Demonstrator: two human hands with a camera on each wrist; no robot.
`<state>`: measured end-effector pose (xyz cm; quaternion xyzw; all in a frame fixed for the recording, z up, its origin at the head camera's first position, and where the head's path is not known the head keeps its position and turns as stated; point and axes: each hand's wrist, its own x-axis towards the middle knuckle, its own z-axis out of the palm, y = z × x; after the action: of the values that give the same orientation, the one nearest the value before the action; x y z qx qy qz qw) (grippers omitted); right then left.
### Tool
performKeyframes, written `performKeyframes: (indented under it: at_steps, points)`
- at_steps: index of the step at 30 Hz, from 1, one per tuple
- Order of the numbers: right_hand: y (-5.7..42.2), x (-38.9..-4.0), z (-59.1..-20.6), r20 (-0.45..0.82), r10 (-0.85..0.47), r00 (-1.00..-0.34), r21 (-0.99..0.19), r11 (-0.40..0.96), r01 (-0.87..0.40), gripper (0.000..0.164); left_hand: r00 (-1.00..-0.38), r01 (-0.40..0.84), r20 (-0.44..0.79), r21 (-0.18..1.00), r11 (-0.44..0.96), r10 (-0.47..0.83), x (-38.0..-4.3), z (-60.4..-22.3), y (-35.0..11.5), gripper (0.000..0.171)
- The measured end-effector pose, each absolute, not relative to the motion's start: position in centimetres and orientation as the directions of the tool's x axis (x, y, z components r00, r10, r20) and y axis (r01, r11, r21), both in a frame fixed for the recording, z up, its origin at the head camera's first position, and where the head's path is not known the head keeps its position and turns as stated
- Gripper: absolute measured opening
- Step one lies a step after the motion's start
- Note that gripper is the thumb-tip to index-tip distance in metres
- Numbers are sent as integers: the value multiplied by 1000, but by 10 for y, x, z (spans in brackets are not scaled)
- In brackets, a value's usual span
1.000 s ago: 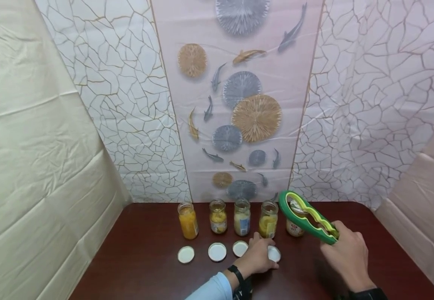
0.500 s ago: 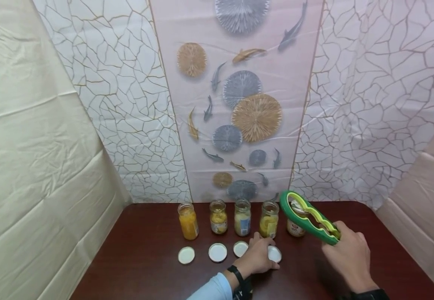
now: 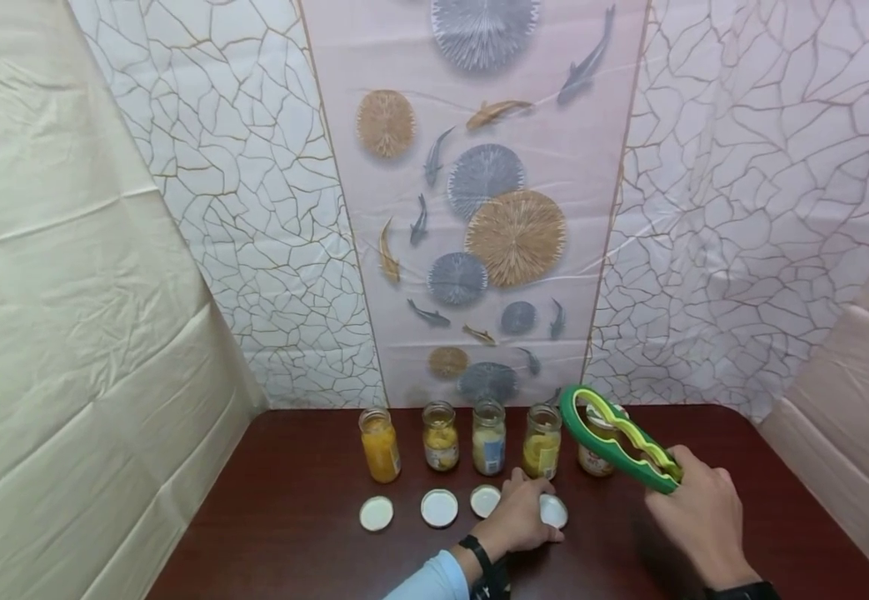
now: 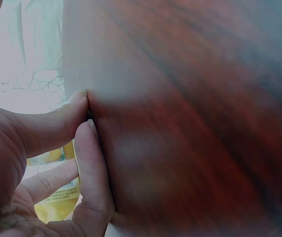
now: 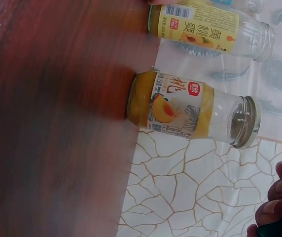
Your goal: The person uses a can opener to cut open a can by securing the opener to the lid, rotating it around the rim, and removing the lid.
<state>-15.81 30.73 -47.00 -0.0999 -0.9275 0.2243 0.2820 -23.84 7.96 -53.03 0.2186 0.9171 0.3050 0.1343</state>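
Observation:
My left hand [image 3: 518,515] is low over the table, with its thumb and fingertips at the rim of a white jar lid [image 3: 553,511] that lies inside up. In the left wrist view the fingers [image 4: 92,168] meet the tabletop, and a jar with a yellow label [image 4: 62,195] shows behind them. My right hand [image 3: 700,517] grips a green jar opener [image 3: 614,442] by its handle end, held up in the air. Through and behind the opener stands a lidded jar of peaches [image 5: 178,106], its white lid [image 5: 252,122] on top. The opener overlaps it in the head view.
Several open glass jars stand in a row at the back: an orange-filled jar [image 3: 380,450], a yellow-filled jar [image 3: 441,442], a pale jar [image 3: 489,442] and another yellow jar [image 3: 541,446]. Loose lids [image 3: 377,513] lie before them on the dark red table [image 3: 277,533]. Patterned cloth [image 3: 479,250] hangs behind.

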Motion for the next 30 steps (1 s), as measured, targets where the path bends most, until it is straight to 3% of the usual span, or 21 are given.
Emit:
performKeyframes:
  at_steps: [30]
  points:
    - [306, -160, -474, 432, 348, -832, -498, 861, 102, 20, -869, 328, -85, 639, 696, 487, -236, -531, 78, 47]
